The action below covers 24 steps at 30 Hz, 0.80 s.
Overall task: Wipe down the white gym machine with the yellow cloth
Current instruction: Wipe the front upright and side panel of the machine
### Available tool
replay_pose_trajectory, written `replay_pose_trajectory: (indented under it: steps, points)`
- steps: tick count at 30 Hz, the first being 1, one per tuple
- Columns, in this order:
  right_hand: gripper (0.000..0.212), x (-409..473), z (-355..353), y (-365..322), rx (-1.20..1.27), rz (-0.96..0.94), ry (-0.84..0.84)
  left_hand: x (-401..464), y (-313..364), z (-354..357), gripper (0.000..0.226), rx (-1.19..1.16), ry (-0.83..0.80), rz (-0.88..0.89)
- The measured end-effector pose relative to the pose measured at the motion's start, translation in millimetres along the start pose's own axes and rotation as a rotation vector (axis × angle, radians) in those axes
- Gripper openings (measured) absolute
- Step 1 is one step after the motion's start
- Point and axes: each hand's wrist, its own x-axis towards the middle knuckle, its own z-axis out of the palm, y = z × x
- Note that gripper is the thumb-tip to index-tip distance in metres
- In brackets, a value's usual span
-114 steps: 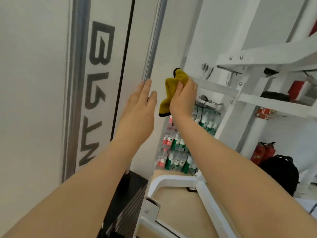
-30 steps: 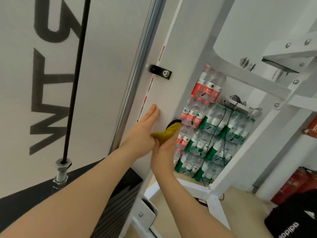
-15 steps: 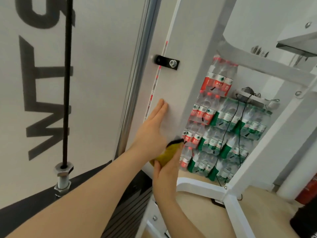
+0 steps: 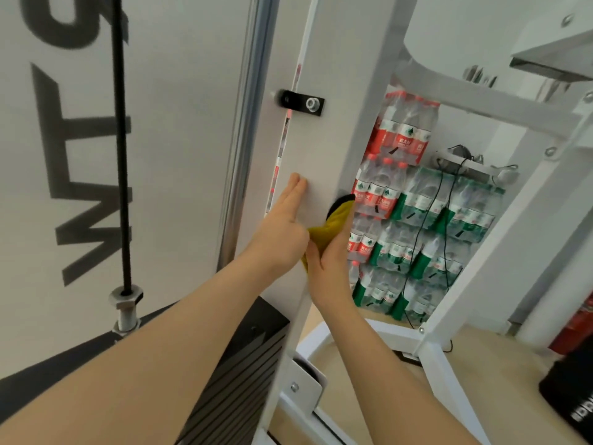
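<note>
Upright [image 4: 317, 149] of the white machine runs top to bottom mid-frame; its right edge is where the work is. Left of it: silver rail [image 4: 247, 123], then the lettered panel with a black cable [image 4: 119, 139] ending in a nut near the weight stack [image 4: 244, 358]. Black bracket [image 4: 301, 102] sits on the upright's left edge, well above the hands, bare white face between. Right of the upright there's an open gap back to stacked water bottles [image 4: 414, 220], bounded by a diagonal white strut [image 4: 500, 252]; floor frame curves below. Left hand [image 4: 282, 232] lies flat on the upright's front face, fingers straight and together pointing up, holding nothing. Right hand [image 4: 330, 252] is just beside it at the right edge, palm turned toward the upright, fingers wrapped along the cloth [image 4: 337, 216] and pressing it against that edge; fingertips hidden behind the cloth. Cloth is yellow with a dark trim corner poking out above the fingers, lower part tucked between the two hands. Both forearms reach in from bottom-left, roughly parallel. Black bag [image 4: 568, 390] at lower right on the floor, red extinguisher [image 4: 574, 326] beside it.
</note>
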Motion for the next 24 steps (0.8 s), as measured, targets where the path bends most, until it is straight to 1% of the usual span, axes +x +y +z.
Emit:
replay_pose_trajectory:
  steps: [1, 2, 3, 4, 5, 6, 8, 9, 10, 13, 15, 16, 18, 19, 20, 21, 22, 24]
  points:
    - [0.081, -8, 0, 6, -0.071, 0.023, -0.023, -6, 1, 1, 0.078, -0.018, -0.011, -0.038]
    - [0.085, -13, -1, 9, -0.212, 0.018, -0.028, -14, 1, 1, 0.077, -0.004, -0.025, -0.07]
    - [0.084, -15, -3, 8, -0.423, -0.037, -0.007, -22, 0, 1, 0.075, 0.04, -0.04, -0.093]
    - [0.08, -12, -7, 7, -0.664, -0.162, 0.039, -32, -1, -1, 0.073, 0.113, -0.054, -0.109]
    - [0.073, -7, -12, 4, -0.879, -0.335, 0.099, -42, -2, -4, 0.07, 0.213, -0.072, -0.119]
    - [0.067, 1, -16, 0, -1.032, -0.505, 0.109, -52, -4, -8, 0.064, 0.35, -0.107, -0.116]
    - [0.059, 19, -24, -10, -1.221, -0.751, 0.003, -70, -8, -13, 0.044, 0.738, -0.216, -0.032]
    - [0.057, 27, -27, -13, -1.269, -0.821, -0.061, -77, -8, -15, 0.032, 0.93, -0.251, 0.056]
    - [0.056, 32, -28, -18, -1.299, -0.856, -0.106, -83, -10, -18, 0.025, 1.086, -0.289, 0.144]
    - [0.052, 25, -26, -13, -1.376, -0.86, -0.226, -94, -26, -27, 0.026, 1.276, -0.367, 0.363]
    - [0.048, 1, -27, 4, -1.411, -0.891, -0.349, -95, -39, -32, 0.023, 1.343, -0.359, 0.464]
    - [0.046, -13, -29, 14, -1.399, -0.892, -0.413, -96, -40, -33, 0.026, 1.364, -0.351, 0.488]
    - [0.043, -34, -32, 28, -1.345, -0.878, -0.513, -98, -40, -33, 0.034, 1.433, -0.433, 0.425]
    - [0.041, -36, -35, 31, -1.345, -0.895, -0.541, -98, -38, -30, 0.034, 1.457, -0.448, 0.4]
    - [0.041, -33, -38, 33, -1.364, -0.926, -0.552, -97, -39, -27, 0.031, 1.468, -0.432, 0.4]
    - [0.045, -26, -41, 31, -1.396, -0.952, -0.533, -95, -41, -25, 0.028, 1.448, -0.414, 0.384]
    - [0.051, -15, -44, 26, -1.429, -0.978, -0.468, -94, -40, -24, 0.026, 1.458, -0.415, 0.372]
    - [0.051, 6, -48, 12, -1.452, -0.982, -0.274, -95, -44, -22, 0.025, 1.479, -0.414, 0.36]
